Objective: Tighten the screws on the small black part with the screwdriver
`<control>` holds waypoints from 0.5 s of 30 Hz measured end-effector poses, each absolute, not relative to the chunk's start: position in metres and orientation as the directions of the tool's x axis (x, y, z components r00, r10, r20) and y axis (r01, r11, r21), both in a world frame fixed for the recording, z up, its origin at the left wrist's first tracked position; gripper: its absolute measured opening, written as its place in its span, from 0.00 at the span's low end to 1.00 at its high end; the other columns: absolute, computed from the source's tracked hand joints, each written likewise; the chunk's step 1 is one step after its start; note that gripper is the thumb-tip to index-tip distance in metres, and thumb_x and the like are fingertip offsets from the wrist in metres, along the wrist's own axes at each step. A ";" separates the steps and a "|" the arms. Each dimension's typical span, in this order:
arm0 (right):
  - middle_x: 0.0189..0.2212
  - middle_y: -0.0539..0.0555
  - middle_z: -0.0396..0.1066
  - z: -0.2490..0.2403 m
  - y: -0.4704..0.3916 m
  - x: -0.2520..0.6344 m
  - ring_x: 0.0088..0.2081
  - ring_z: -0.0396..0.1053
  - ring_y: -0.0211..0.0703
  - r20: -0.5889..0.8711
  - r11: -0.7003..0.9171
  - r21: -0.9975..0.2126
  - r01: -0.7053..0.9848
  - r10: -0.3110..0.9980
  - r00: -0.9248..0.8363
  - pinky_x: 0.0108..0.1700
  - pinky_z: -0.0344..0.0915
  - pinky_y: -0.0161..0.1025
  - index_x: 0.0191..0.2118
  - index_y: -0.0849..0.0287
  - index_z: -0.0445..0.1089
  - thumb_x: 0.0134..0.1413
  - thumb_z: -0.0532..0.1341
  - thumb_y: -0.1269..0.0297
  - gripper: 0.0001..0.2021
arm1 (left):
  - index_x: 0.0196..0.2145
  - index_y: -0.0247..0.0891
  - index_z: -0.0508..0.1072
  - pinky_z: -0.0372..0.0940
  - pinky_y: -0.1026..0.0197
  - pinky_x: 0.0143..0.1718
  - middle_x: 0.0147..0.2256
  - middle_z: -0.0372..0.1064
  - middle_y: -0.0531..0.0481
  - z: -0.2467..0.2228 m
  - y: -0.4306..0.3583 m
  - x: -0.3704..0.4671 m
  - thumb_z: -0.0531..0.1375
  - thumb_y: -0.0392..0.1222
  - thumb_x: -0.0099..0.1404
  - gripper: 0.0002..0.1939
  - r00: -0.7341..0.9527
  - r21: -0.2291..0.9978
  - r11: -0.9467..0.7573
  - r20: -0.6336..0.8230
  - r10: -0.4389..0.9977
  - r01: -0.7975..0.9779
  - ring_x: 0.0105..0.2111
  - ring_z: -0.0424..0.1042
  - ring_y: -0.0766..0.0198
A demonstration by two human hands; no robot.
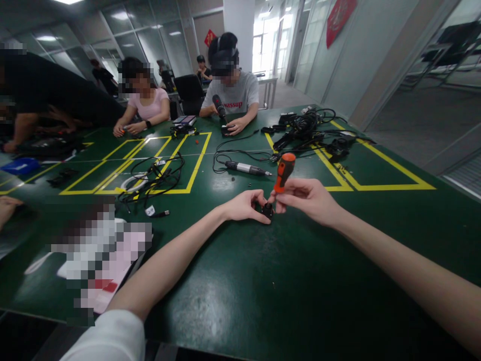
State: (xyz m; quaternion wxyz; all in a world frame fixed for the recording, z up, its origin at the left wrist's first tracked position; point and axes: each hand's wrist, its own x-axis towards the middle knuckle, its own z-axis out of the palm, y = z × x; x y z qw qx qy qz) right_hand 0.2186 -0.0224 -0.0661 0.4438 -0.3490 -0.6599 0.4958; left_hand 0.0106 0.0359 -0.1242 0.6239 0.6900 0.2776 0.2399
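Observation:
Near the middle of the green table (233, 271), my left hand (245, 205) grips a small black part (267, 211) with a round, lens-like piece on it. My right hand (306, 198) has its fingers around the lower end of an orange and black screwdriver (285, 169), whose handle points up and leans slightly right. The screwdriver's tip is hidden behind my right fingers, close beside the black part; whether they touch I cannot tell. Just beyond my hands lies a grey and black electric screwdriver (246, 168) with its cable.
Tangled black cables (306, 125) are heaped at the back right. More cables (161, 175) lie within yellow tape lines (193, 175) on the left. A blurred pink item (116, 265) rests by my left forearm. Across the table a person (235, 95) works with a power tool (218, 106).

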 end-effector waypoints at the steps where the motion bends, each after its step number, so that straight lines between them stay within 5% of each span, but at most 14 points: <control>1: 0.28 0.55 0.80 -0.067 -0.023 0.218 0.26 0.77 0.43 0.237 0.261 -0.965 0.013 0.897 -0.372 0.32 0.77 0.41 0.35 0.59 0.78 0.47 0.76 0.44 0.22 | 0.31 0.38 0.65 0.61 0.60 0.38 0.35 0.74 0.52 -0.124 0.036 0.010 0.78 0.39 0.42 0.27 0.730 0.992 -0.089 -0.008 0.684 0.095 0.35 0.72 0.64; 6: 0.27 0.54 0.80 -0.067 -0.023 0.216 0.25 0.76 0.42 0.234 0.245 -0.969 -0.017 0.900 -0.368 0.30 0.76 0.40 0.33 0.58 0.75 0.45 0.78 0.47 0.21 | 0.30 0.38 0.64 0.54 0.63 0.32 0.32 0.71 0.55 -0.122 0.035 0.010 0.78 0.42 0.42 0.27 0.722 0.983 -0.124 -0.011 0.692 0.133 0.29 0.65 0.69; 15: 0.25 0.53 0.78 -0.065 -0.021 0.219 0.25 0.74 0.41 0.236 0.270 -0.962 0.042 0.899 -0.370 0.30 0.74 0.39 0.33 0.59 0.78 0.49 0.75 0.44 0.21 | 0.30 0.39 0.62 0.59 0.61 0.36 0.35 0.74 0.51 -0.121 0.035 0.010 0.78 0.41 0.43 0.27 0.743 0.989 -0.110 0.001 0.669 0.098 0.34 0.70 0.64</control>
